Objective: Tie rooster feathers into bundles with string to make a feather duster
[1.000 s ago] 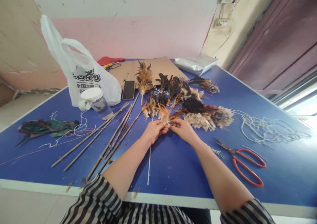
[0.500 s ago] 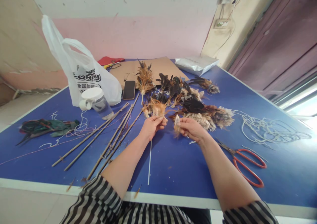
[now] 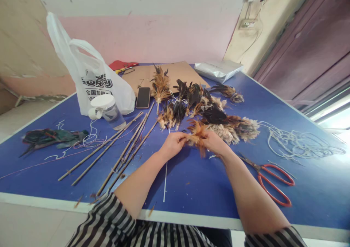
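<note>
A small bunch of orange-brown feathers (image 3: 197, 130) is stretched between my two hands above the blue table (image 3: 207, 192). My left hand (image 3: 174, 144) pinches its pale quill end. Around the bunch's right side curl the fingers of my right hand (image 3: 214, 141), partly hidden by the feathers. Just beyond my hands lie short brown and black feather bunches (image 3: 172, 114). To the right of these is a larger heap of black and cream feathers (image 3: 218, 125). A thin white strip (image 3: 165, 181) lies under my left wrist.
Red-handled scissors (image 3: 275, 179) lie by my right forearm, beside tangled white string (image 3: 298, 141). Several thin sticks (image 3: 128, 148) lie left of my left arm. Farther back are a phone (image 3: 143, 97), a lidded plastic jug (image 3: 109, 110), a white bag (image 3: 95, 79) and cardboard (image 3: 180, 72).
My hands have come together on the orange-brown bunch, which moved right and turned sideways. The small pale feather tuft my right hand held apart no longer shows separately.
</note>
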The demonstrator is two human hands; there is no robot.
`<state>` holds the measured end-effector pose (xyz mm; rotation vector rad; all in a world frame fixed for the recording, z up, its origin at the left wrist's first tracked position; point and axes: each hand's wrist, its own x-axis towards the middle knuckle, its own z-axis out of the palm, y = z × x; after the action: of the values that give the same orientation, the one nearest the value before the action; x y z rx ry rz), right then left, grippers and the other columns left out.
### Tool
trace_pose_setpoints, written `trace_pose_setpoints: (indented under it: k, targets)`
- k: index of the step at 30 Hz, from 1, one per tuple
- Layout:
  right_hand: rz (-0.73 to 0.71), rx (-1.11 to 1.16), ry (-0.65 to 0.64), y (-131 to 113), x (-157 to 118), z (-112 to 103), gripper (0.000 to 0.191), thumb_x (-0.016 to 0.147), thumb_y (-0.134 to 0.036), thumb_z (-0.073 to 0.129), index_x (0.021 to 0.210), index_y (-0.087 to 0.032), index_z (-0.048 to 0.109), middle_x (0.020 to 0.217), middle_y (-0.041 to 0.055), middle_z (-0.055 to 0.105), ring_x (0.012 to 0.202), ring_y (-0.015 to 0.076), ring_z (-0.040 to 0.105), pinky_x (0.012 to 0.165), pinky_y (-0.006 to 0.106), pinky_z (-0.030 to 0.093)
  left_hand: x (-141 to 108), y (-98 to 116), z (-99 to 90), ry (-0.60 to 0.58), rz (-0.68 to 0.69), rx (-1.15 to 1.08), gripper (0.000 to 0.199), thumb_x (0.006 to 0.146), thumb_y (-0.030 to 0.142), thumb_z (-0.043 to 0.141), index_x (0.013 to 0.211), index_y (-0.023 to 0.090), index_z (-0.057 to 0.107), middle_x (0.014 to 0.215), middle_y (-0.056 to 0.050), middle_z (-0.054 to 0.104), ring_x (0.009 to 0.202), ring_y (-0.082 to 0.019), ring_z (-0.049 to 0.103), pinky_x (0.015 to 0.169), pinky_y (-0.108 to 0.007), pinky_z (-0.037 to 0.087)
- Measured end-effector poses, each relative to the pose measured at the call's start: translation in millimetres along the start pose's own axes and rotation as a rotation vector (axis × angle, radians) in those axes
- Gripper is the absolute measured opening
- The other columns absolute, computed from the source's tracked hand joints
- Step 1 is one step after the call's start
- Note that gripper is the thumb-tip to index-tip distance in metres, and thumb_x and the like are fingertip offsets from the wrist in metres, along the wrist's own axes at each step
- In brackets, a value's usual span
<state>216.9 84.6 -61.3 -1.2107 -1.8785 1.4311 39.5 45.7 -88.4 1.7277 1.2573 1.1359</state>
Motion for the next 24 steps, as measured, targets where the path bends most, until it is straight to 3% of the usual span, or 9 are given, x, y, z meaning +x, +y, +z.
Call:
trace_pose_setpoints:
  k: [4,10,13,19,21,24]
  targets:
    - [-0.038,0.042,0.005,-3.0,-0.4,-0.7,0.019,0.065,-0.032,0.062,0.067,-0.013,0.064,0.058,0.0012,0.062,0.048,0.0104,0.053,0.046,0.02,0.04,0.8,-6.2,2.5,-0.101,-0.058,-0.077,0.022,0.078,0.023,0.049,0.084,0.012,0.067,0.068,-0.005,0.063,0.057,-0.011,0.056,0.058,-0.024,0.046]
    - [0.073,0.2,0.013,-7.5,-1.5,1.8,0.01,0.06,-0.023,0.063,0.063,-0.014,0.061,0.047,-0.0025,0.057,0.038,0.0063,0.045,0.039,0.019,0.034,0.5,-2.5,4.5,-0.178,-0.207,-0.243,0.023,0.075,0.031,0.056,0.07,0.01,0.065,0.057,-0.004,0.06,0.051,-0.01,0.055,0.054,-0.022,0.046]
    - [0.091,0.329,0.039,-3.3,2.1,1.7,0.014,0.059,-0.024,0.067,0.067,-0.014,0.06,0.047,-0.0036,0.056,0.036,0.0052,0.043,0.036,0.018,0.032,0.4,2.1,4.6,-0.197,-0.292,-0.333,0.026,0.071,0.035,0.06,0.065,0.01,0.064,0.056,-0.004,0.06,0.048,-0.009,0.054,0.051,-0.021,0.045]
    - [0.016,0.753,0.265,5.4,11.9,-7.3,0.032,0.057,-0.027,0.073,0.085,-0.018,0.06,0.065,-0.0017,0.061,0.047,0.0052,0.047,0.041,0.017,0.035,2.9,6.9,3.4,-0.025,-0.53,-0.676,0.021,0.067,0.029,0.068,0.073,0.009,0.064,0.067,-0.007,0.065,0.056,-0.011,0.061,0.052,-0.019,0.047]
    - [0.009,0.732,0.306,6.4,12.7,-6.6,0.029,0.057,-0.029,0.073,0.08,-0.017,0.059,0.063,-0.0021,0.059,0.045,0.0044,0.043,0.039,0.016,0.031,4.1,7.3,1.8,0.025,-0.579,-0.749,0.017,0.069,0.024,0.067,0.077,0.009,0.064,0.068,-0.006,0.065,0.056,-0.009,0.061,0.052,-0.017,0.047]
    - [-0.006,0.508,0.245,4.5,10.6,3.8,0.026,0.06,-0.033,0.072,0.076,-0.015,0.061,0.053,-0.0046,0.051,0.043,0.004,0.038,0.039,0.017,0.028,5.4,8.2,-0.4,0.055,-0.594,-0.819,0.013,0.071,0.019,0.065,0.078,0.009,0.064,0.067,-0.005,0.064,0.055,-0.008,0.061,0.05,-0.015,0.047]
